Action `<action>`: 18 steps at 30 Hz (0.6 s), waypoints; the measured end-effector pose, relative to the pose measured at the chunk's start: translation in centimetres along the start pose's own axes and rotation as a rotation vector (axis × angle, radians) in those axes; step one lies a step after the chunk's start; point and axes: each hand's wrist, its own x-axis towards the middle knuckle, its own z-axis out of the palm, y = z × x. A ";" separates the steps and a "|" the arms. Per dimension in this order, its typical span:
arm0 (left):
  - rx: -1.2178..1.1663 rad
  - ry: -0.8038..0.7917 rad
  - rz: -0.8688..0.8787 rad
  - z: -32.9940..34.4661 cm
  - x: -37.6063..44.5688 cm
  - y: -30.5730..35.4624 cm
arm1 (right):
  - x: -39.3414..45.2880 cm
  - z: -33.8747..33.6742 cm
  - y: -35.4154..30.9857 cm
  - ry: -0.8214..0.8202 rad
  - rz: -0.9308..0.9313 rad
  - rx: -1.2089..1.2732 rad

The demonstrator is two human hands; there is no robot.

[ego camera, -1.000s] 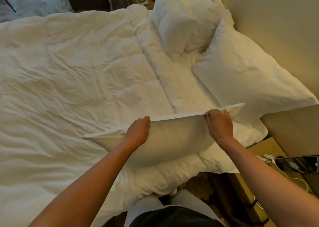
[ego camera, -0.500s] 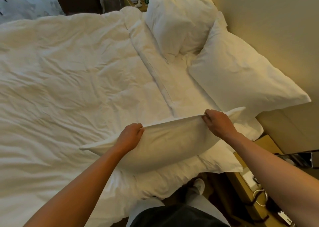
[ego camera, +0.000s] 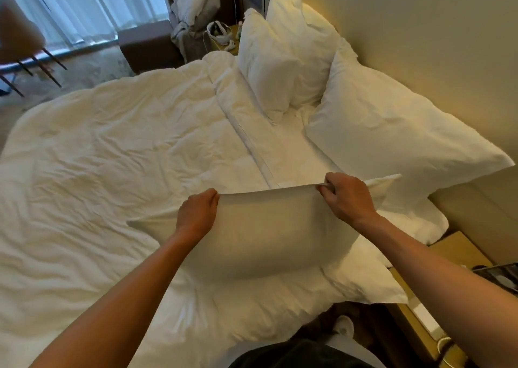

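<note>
A white pillow point(ego camera: 269, 236) stands on its long edge on the near side of the bed, over the white duvet point(ego camera: 117, 171). My left hand point(ego camera: 197, 216) grips the pillow's top seam left of its middle. My right hand point(ego camera: 347, 196) pinches the same seam further right, stretching it taut between the two. The pillow's right corner pokes out past my right hand. Its lower edge sinks into the bedding.
A large pillow point(ego camera: 392, 138) leans on the wall at right, and two more pillows point(ego camera: 283, 59) stand upright at the headboard. A bedside table point(ego camera: 454, 252) with cables sits at right. A chair point(ego camera: 19, 40), curtains and a brown bench point(ego camera: 148, 42) stand beyond the bed.
The view has tilted up, showing the window and chair. Both hands keep hold of the pillow's top seam, which now looks pulled straighter and tighter.
</note>
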 end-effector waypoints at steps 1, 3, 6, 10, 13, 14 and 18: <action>0.031 0.033 0.020 -0.5 0.8 1.5 | 0.3 -1.3 0.8 0.035 -0.004 0.008; 0.056 0.090 0.065 -1.3 2.6 4.9 | 0.6 -4.2 2.9 0.103 0.002 0.019; 0.051 0.134 0.130 -1.4 5.6 11.1 | 0.4 -8.3 7.4 0.177 0.046 0.037; 0.045 0.117 0.231 0.5 8.8 20.0 | -1.3 -12.3 14.3 0.238 0.156 0.065; 0.042 0.083 0.300 2.6 10.5 25.8 | -3.1 -14.2 18.9 0.246 0.234 0.092; 0.042 0.073 0.318 3.4 11.0 27.4 | -3.7 -14.6 20.2 0.246 0.258 0.106; 0.032 0.043 0.380 6.3 12.7 33.1 | -5.9 -15.6 24.2 0.247 0.375 0.159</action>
